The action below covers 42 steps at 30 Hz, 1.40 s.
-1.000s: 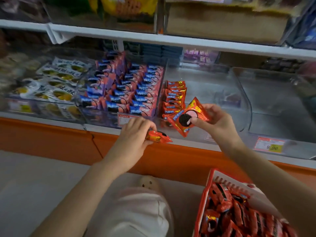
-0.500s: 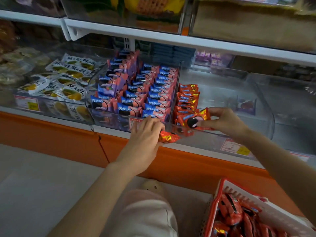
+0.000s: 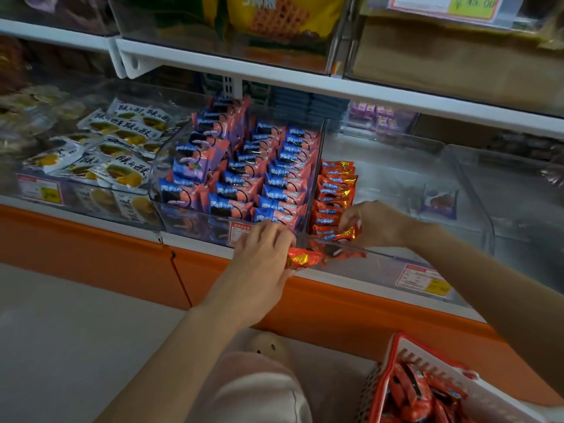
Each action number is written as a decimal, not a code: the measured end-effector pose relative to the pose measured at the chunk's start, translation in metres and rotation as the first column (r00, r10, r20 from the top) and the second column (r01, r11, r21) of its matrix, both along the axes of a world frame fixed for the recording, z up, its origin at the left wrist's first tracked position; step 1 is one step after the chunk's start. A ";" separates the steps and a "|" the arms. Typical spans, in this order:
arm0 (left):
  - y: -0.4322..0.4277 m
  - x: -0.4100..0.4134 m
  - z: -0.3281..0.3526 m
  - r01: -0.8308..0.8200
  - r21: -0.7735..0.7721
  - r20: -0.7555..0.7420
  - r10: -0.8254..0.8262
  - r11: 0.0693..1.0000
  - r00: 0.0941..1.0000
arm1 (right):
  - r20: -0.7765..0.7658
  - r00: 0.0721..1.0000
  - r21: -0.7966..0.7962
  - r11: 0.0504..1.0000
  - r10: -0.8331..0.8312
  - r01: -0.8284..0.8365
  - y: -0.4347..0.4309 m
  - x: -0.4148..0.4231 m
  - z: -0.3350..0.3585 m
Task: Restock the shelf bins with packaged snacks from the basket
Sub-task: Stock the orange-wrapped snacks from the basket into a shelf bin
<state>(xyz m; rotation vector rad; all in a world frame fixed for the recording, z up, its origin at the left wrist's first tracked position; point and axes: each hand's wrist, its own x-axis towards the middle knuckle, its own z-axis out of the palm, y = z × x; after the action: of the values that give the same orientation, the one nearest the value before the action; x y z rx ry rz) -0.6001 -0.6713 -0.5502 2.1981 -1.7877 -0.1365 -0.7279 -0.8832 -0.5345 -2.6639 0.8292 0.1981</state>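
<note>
Two orange packets are held. The first packet [image 3: 305, 258] is clasped in the curled left grip [image 3: 262, 264] at centre. The second packet [image 3: 346, 234] is pinched by the right grip [image 3: 377, 224] at 2 o'clock, inside the clear bin [image 3: 381, 270] fronting one packet row [image 3: 334, 190]. One basket [image 3: 388, 369], at 5 o'clock, is filled with more.

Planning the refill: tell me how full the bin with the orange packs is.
Mostly empty: the clear bin holds one row of orange packs along its left wall, little else.
</note>
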 end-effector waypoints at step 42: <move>0.012 -0.013 0.018 -0.252 -0.291 -0.645 0.006 0.923 0.765 | 0.486 0.874 0.183 0.979 -0.007 -0.094 0.109 -0.031 0.034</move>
<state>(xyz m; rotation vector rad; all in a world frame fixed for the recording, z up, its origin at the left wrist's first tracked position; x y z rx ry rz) -0.6126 -0.6597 -0.5322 1.7111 -1.1595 -0.4277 -0.7585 -0.7739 -0.5002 -2.3789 0.5486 -0.3495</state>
